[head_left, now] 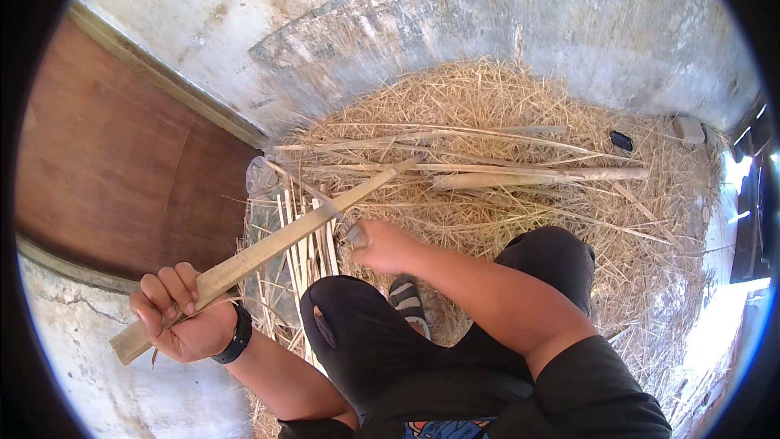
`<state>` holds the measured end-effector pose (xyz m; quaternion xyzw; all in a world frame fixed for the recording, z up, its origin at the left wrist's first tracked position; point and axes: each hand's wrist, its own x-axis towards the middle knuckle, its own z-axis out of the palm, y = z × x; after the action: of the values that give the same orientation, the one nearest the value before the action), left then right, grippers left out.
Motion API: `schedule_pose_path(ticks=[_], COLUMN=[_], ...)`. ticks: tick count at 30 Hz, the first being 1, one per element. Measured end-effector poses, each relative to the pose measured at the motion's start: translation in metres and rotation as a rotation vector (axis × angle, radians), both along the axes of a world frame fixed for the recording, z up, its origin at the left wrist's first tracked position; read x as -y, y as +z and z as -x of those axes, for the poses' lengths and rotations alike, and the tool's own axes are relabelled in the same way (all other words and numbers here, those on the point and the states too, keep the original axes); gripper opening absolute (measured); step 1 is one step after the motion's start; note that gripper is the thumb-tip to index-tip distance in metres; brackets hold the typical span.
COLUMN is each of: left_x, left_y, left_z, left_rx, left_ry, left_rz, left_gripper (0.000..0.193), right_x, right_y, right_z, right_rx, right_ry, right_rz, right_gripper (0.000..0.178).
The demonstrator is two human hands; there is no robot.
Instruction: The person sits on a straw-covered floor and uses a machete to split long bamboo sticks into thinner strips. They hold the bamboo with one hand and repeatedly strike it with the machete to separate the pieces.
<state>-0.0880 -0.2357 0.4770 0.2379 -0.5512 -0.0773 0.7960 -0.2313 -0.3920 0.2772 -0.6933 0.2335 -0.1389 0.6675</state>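
Observation:
My left hand [183,313] is wrapped round the lower end of a long split bamboo strip [280,240]. The strip slants up and away to the right, over the straw. Closer to the middle, my right hand [383,246] is closed in a fist on what looks like a knife [356,235]. Only a grey part of it shows at the fist, and a pale blade-like piece seems to cross the strip; motion blurs it. Beneath the strip, several thin pale bamboo slivers [296,236] lie beside my left knee.
Straw [479,97] covers the ground. Several long bamboo strips [504,171] lie across it beyond my hands. A black phone-like object [621,141] and a pale block [689,130] rest at the far right. A brown wooden door [130,146] is on the left, below a stained wall [455,24].

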Motion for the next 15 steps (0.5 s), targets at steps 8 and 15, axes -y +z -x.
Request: schedule_pose_path(ticks=[8, 15], left_x=[0.002, -0.005], left_y=[-0.002, -0.002], left_z=[0.023, 0.026], left_rx=[0.017, 0.058], left_ry=[-0.041, -0.027], left_rz=[-0.025, -0.019], left_gripper=[0.033, 0.029], right_x=[0.015, 0.017], right_y=[-0.038, 0.032], right_z=[-0.004, 0.016], right_rx=[0.062, 0.085], right_ry=[-0.073, 0.153], right_rz=[0.318, 0.409], right_gripper=[0.036, 0.055])
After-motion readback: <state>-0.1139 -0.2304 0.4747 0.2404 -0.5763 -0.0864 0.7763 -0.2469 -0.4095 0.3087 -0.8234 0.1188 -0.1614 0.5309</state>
